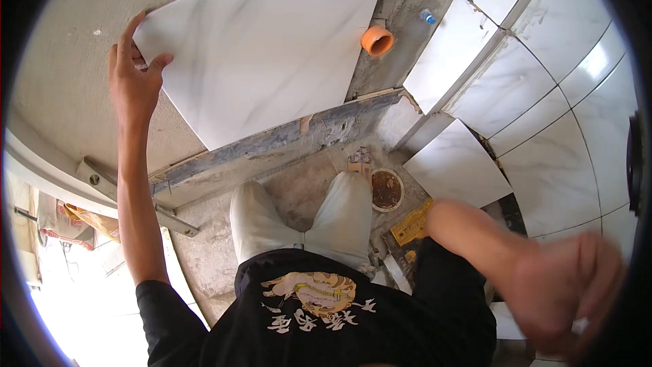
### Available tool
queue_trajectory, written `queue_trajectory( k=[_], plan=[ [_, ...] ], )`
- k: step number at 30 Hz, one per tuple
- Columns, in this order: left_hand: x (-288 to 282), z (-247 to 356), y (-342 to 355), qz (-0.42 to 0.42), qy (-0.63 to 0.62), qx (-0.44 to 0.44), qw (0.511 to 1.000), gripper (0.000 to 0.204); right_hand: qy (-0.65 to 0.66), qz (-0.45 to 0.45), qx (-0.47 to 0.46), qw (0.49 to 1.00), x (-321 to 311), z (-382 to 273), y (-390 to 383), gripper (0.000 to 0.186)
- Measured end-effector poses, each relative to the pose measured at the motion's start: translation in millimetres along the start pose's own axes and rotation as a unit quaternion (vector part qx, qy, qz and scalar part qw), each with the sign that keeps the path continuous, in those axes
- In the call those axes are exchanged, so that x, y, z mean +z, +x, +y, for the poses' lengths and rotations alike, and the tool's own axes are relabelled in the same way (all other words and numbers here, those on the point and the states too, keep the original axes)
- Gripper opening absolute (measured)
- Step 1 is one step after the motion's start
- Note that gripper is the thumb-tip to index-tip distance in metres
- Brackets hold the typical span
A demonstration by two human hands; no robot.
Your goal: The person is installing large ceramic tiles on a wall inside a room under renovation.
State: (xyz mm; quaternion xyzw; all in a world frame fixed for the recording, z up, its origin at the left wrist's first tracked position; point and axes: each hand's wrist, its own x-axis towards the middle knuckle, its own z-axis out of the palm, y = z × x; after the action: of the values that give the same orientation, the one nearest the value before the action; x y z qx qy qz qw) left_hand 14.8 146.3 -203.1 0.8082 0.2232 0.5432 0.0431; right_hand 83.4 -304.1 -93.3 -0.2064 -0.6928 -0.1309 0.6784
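Observation:
A large white wall tile [265, 47] with grey marble veins stands against the bare cement wall. Its lower edge runs along a dark grey strip [251, 139]. My left hand [136, 81] grips the tile's left edge, thumb on the face and fingers reaching around the side. Far off to the lower right, my right hand [564, 292] is raised away from the tile. Motion blurs its fingers, so I cannot make out whether it holds anything.
An orange pipe stub [377, 41] and a blue-capped fitting [427, 16] project beside the tile's right edge. Marbled tiles [564, 129] cover the right wall. A round bucket [388, 189] and a yellow tool [410, 223] are near my knees. A metal level [136, 197] leans at left.

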Motion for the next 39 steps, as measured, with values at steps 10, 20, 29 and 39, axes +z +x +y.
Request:
queue_trajectory(
  k=[10,20,29,39],
  plan=[
    [5,6,7,0.001,0.015,-0.007,1.000,0.076,-0.496,0.110,0.283,0.814,-159,286,-64,0.030],
    [6,2,5,0.003,-0.027,-0.021,0.999,0.076,-0.312,0.114,0.441,0.834,-166,324,-104,0.023],
    [8,-3,5,-0.001,-0.031,0.003,1.000,0.073,-0.309,0.105,0.430,0.842,-176,328,-112,0.024],
    [12,3,-26,0.069,-0.063,-0.081,0.992,0.062,-0.316,0.086,0.448,0.832,-170,324,-111,0.018]
  ],
)
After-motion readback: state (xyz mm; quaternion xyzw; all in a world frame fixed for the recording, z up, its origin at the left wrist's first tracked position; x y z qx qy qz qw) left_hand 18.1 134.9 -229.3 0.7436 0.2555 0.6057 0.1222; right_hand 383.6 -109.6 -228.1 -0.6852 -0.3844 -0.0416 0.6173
